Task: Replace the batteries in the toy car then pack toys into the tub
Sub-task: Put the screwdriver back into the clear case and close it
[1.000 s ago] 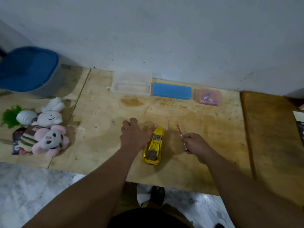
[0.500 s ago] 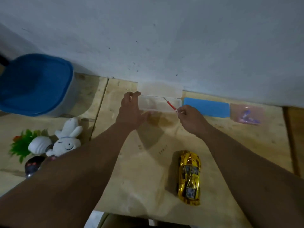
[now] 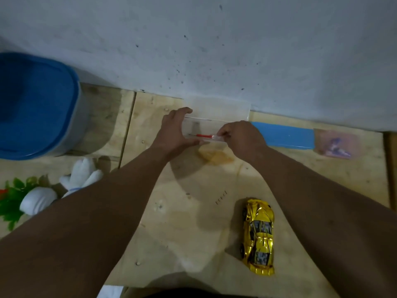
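Note:
A shiny yellow toy car (image 3: 258, 236) lies on the wooden board, near the front, between my forearms. Against the wall sits a clear plastic box (image 3: 217, 120) with its lid tipped up. My left hand (image 3: 175, 134) grips the box's left end. My right hand (image 3: 240, 137) holds the clear end of a small red screwdriver (image 3: 204, 135), which lies inside the box. A blue tub (image 3: 34, 104) stands at the far left.
A blue rectangular box (image 3: 283, 136) and a pinkish bag of small parts (image 3: 335, 144) lie right of the clear box by the wall. Plush toys, a white rabbit (image 3: 82, 175) and a green leafy one (image 3: 12, 196), sit at the left.
Both hands left the car and reached to the clear box. The screwdriver went from above the box's rim down into it. My view moved closer to the wall.

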